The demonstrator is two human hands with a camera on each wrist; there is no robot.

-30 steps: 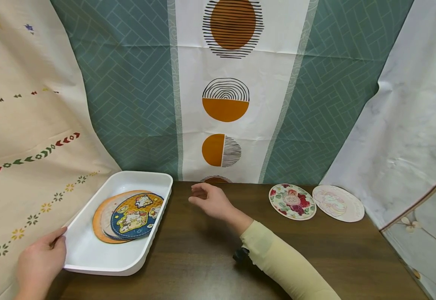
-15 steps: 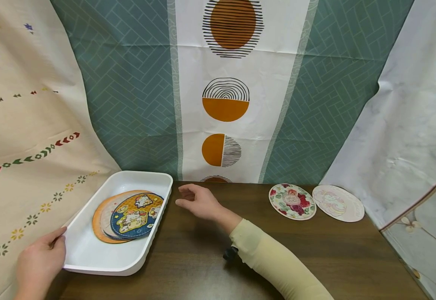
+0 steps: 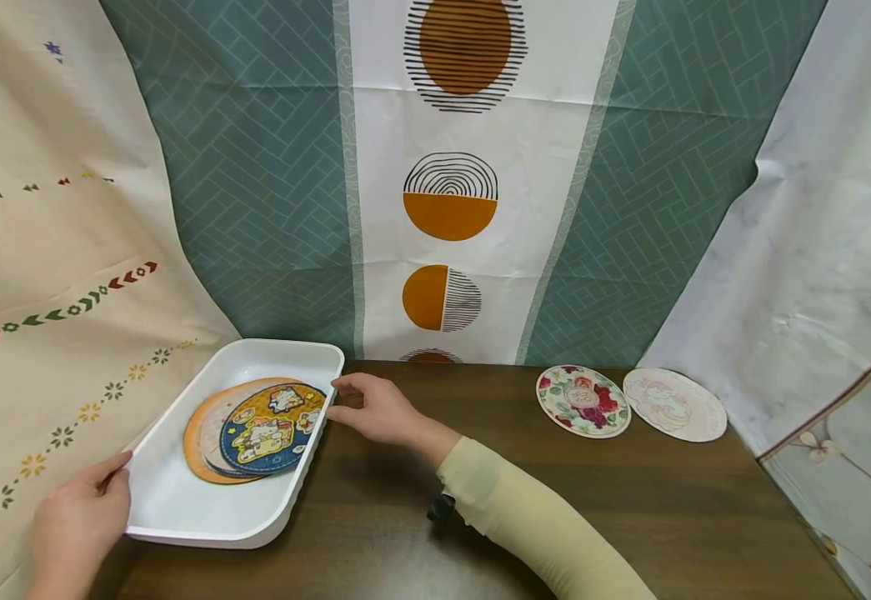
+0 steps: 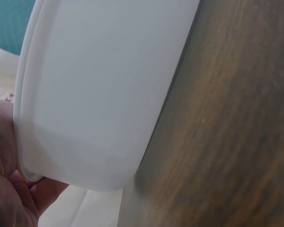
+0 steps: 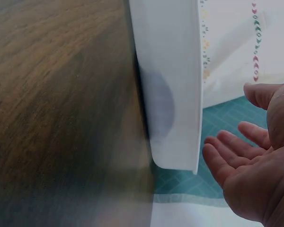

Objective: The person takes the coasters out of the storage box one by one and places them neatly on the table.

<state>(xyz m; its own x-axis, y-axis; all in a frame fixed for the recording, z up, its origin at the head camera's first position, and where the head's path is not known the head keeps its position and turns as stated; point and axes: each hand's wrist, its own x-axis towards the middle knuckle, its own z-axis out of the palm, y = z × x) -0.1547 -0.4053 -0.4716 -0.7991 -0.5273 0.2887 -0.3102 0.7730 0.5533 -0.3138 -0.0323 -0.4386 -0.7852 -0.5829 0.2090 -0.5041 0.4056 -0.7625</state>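
A white plastic tray (image 3: pixel 202 521) stands at the left of the table, with several round placemats in an overlapping pile inside. The top placemat (image 3: pixel 266 437) is blue and gold with cartoon figures; an orange one (image 3: pixel 193 446) peeks out below. My left hand (image 3: pixel 84 512) grips the tray's left rim near the front corner, its fingers partly hidden beyond the rim in the left wrist view. At the opposite long side, my right hand (image 3: pixel 377 408) is right by the rim. Its fingers (image 5: pixel 234 149) are loosely spread and hold nothing in the right wrist view.
On the far right of the brown table (image 3: pixel 405 533) lie a floral round placemat (image 3: pixel 583 402) and a pale pink-printed one (image 3: pixel 673 405), edges meeting. A green and white patterned cloth (image 3: pixel 270 208) hangs at the back, a cream cloth (image 3: pixel 45 250) at left, a marbled one (image 3: pixel 818 250) at right.
My right hand has moved left across the table up to the tray's right rim. The left hand keeps its grip, and the tray and placemats stay in place.
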